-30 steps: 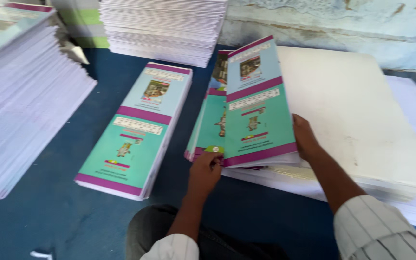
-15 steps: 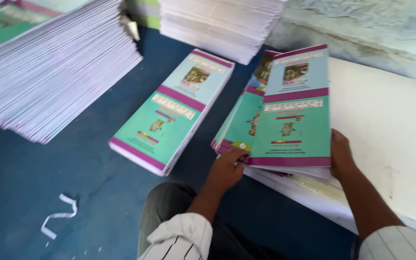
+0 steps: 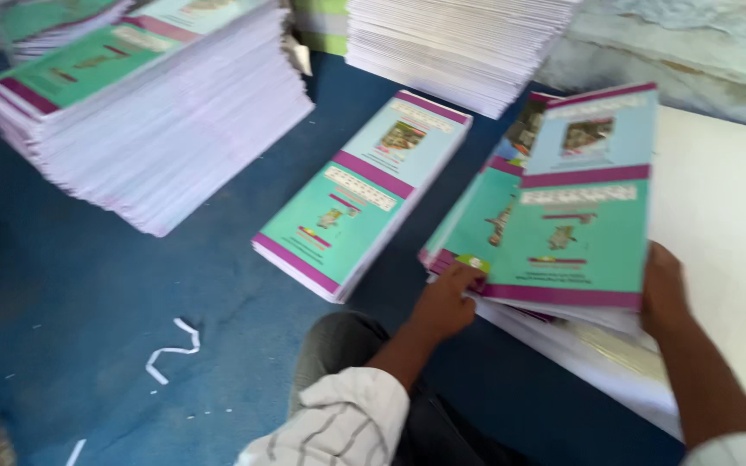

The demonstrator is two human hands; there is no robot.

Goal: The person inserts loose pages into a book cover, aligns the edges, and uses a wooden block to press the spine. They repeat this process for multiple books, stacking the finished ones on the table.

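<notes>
A blue floor covering [image 3: 123, 302] is seen across the whole lower part of the view, marked with pale specks and a curled white paper strip [image 3: 170, 349]. A rough, pale plastered wall [image 3: 692, 43] is seen along the upper right edge.

A small bundle of teal and light-blue printed booklets with magenta bands [image 3: 580, 207] is held tilted above a broad stack of large white blank sheets [image 3: 727, 224]. Its right edge is gripped by the right hand [image 3: 662, 289], whose fingers are closed round it with the thumb on top. The left hand [image 3: 446, 302] is curled and pressed against the lower left corner of the lower booklets [image 3: 477, 216], which are fanned out beneath the top one; whether anything is pinched between its fingers cannot be told.

A second flat pile of the same teal booklets [image 3: 360, 194] is laid on the floor just to the left, apart from the hands. A tall leaning stack of booklets with white page edges [image 3: 148, 112] is placed at upper left, and another white-edged stack [image 3: 451, 43] at the top centre. A striped shirt sleeve [image 3: 347, 418] and a grey trouser knee [image 3: 338, 341] are seen at the bottom.
</notes>
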